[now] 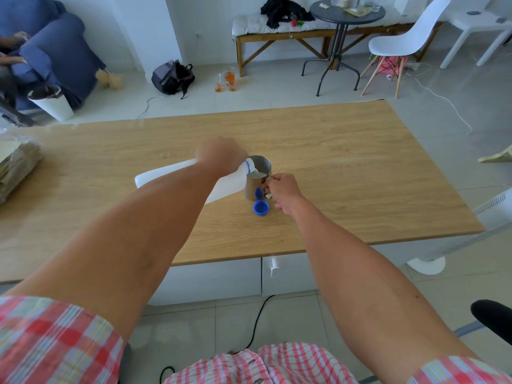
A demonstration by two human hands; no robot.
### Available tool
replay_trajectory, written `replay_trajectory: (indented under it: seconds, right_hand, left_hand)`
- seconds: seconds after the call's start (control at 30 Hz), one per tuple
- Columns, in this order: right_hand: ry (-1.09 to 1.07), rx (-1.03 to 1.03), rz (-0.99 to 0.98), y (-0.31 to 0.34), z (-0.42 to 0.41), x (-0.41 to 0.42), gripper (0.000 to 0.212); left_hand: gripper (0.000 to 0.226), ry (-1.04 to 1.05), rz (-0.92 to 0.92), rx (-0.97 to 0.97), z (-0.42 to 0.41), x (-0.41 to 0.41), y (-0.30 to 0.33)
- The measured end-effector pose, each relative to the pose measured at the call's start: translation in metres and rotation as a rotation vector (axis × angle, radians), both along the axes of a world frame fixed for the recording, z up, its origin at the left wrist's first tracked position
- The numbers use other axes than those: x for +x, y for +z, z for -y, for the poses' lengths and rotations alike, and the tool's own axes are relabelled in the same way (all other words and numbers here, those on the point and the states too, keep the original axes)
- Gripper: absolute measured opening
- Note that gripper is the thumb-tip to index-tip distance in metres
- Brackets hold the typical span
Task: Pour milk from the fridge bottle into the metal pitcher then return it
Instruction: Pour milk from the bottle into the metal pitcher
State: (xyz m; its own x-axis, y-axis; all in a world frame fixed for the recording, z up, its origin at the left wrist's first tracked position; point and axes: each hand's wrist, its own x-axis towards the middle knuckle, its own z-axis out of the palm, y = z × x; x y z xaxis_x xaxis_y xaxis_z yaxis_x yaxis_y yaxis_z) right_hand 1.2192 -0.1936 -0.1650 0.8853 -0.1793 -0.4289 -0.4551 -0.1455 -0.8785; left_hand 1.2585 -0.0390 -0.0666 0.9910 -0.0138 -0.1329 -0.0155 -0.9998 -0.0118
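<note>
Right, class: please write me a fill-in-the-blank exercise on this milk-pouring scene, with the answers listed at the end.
1. The left hand tilts the white bottle so that ____ runs into the metal pitcher.
2. The right hand holds the pitcher by its ____.
3. The bottle's cap lies on the wooden table, and its colour is ____.

Missing words: milk; handle; blue

Bottle (166,173): white matt plastic; pitcher (259,176): brushed metal, dull sheen, reflecting the glossy blue plastic cap (261,208); counter (346,173): smooth pale wood-grain, matt finish; sleeve (55,342): checked woven cloth; floor (277,322): pale glossy tile.
</note>
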Motion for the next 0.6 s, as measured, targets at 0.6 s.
replay_trajectory:
  seconds: [0.6]
  right_hand:
    - [0.014,0.009,-0.001,0.0003,0.0004,-0.0011,0.025]
  left_hand:
    - [0.035,-0.003,0.006,-0.005,-0.0005,-0.0019,-0.0001]
